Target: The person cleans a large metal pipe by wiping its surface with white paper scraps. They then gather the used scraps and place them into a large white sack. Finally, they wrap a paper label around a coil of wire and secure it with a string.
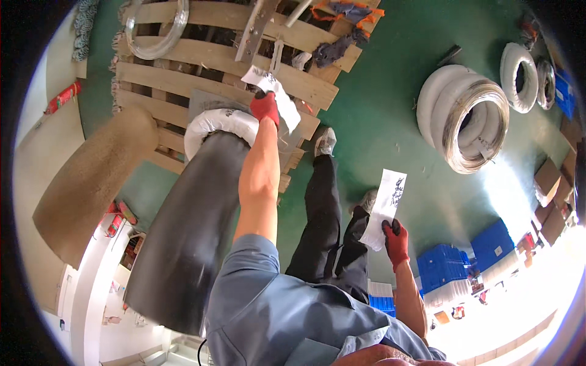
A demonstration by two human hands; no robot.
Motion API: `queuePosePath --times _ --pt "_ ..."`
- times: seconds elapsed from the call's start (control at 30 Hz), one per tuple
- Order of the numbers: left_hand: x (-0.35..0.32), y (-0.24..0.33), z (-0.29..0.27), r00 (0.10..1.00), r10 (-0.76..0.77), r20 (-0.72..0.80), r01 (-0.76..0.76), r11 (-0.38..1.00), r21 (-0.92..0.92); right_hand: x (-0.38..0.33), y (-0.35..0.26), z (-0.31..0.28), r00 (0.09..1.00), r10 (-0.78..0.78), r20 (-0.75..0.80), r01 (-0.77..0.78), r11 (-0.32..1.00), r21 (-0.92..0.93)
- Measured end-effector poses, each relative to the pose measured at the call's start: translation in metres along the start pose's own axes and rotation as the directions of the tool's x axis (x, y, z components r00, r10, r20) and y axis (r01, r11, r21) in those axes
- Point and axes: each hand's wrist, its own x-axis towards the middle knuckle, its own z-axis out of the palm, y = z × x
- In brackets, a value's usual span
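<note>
My left hand (265,108), in a red glove with dark fingertips, reaches over the wooden pallet (226,56). Its fingers are closed on a white paper strip (282,100) with dark marks, which bends down to the right. Close by that hand, a white-wrapped ring (201,129) lies at the far end of a large black cylinder (189,226). My right hand (397,241), gloved the same way, pinches the lower part of another white paper strip (388,195) with dark handwriting. That strip is held out above the green floor, before my legs.
A brown cylinder (101,180) stands at the left. On the pallet lie a coil of pale wire (176,38), a metal bar (251,30) and dark rags (332,52). Wire coils (473,125) rest on the green floor (381,110) at the right, near blue crates (442,265).
</note>
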Motion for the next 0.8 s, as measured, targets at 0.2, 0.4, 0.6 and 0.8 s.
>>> queuePosePath --times 0.2,0.4,0.6,0.8 --pt "-0.092 0.056 -0.054 0.937 0.304 0.171 -0.186 0.850 -0.493 -0.035 -0.025 -0.020 0.986 -0.158 -0.057 0.163 0.982 0.099" --pt "-0.243 0.153 -0.078 0.689 0.558 0.463 -0.346 0.814 -0.466 -0.103 -0.083 -0.080 0.875 -0.463 -0.137 0.483 0.838 0.253" --pt "-0.467 0.229 -0.052 0.279 0.633 0.723 -0.514 0.734 -0.444 -0.178 -0.078 -0.189 0.653 -0.713 -0.254 0.755 0.588 0.291" --pt "-0.702 0.229 -0.010 0.008 0.725 0.689 -0.531 0.587 -0.611 -0.189 0.025 -0.331 0.626 -0.631 -0.459 0.780 0.524 0.343"
